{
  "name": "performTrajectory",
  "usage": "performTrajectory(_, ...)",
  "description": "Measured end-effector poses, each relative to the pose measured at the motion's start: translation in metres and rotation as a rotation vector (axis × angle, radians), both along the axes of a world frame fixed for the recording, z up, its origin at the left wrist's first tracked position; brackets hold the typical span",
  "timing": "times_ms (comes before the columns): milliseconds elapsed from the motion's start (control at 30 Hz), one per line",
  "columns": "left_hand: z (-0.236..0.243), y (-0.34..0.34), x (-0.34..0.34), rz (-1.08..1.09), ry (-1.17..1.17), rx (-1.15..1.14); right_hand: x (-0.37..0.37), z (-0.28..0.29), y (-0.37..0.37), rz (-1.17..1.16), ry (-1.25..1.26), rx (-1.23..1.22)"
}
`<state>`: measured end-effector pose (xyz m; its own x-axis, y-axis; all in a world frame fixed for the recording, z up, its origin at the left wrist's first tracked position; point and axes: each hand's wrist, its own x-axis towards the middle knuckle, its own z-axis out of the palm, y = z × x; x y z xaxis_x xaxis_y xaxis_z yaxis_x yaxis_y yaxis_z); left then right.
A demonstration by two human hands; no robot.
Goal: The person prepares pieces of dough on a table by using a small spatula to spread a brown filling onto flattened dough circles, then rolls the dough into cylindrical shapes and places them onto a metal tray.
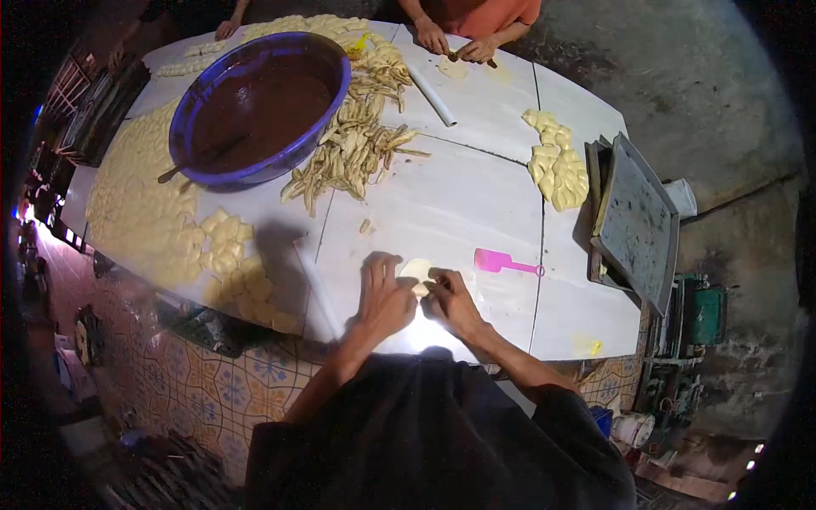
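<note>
A pale dough piece (pixel 416 272) lies on the near middle of the white tabletop (pixel 455 204). My left hand (pixel 382 297) rests at its left side, fingers spread on the table and thumb touching the dough. My right hand (pixel 450 297) has its fingers curled on the dough's right edge, pinching it; whatever is under the fingertips is hidden. A pink scoop (pixel 493 260) lies to the right, a white rolling tube (pixel 314 289) to the left. A small pale brown strip (pixel 365 226) lies just beyond my hands.
A blue basin (pixel 195 161) of brown mixture sits upper left, beside sliced strips (pixel 348 153) and dough pieces (pixel 225 238). More dough (pixel 557 166) and stacked metal trays (pixel 633 221) are right. Another person's hands (pixel 455 47) work at the far edge, near another tube (pixel 433 93).
</note>
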<state>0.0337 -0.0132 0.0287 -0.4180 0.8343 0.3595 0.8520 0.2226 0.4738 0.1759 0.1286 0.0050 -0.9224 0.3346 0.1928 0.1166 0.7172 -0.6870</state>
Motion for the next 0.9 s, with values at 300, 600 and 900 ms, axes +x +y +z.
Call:
performTrajectory(300,-0.045,-0.003,-0.001,-0.033,0.136,-0.063,-0.005,-0.004,-0.007,-0.217,0.137,0.24)
performTrajectory(600,-0.035,0.088,-0.051,0.124,-0.029,-0.34,-0.083,-0.011,0.025,-0.43,-0.25,0.207)
performTrajectory(900,-0.026,0.051,-0.057,-0.215,-0.283,0.006,-0.034,-0.008,0.031,-0.198,0.147,-0.001)
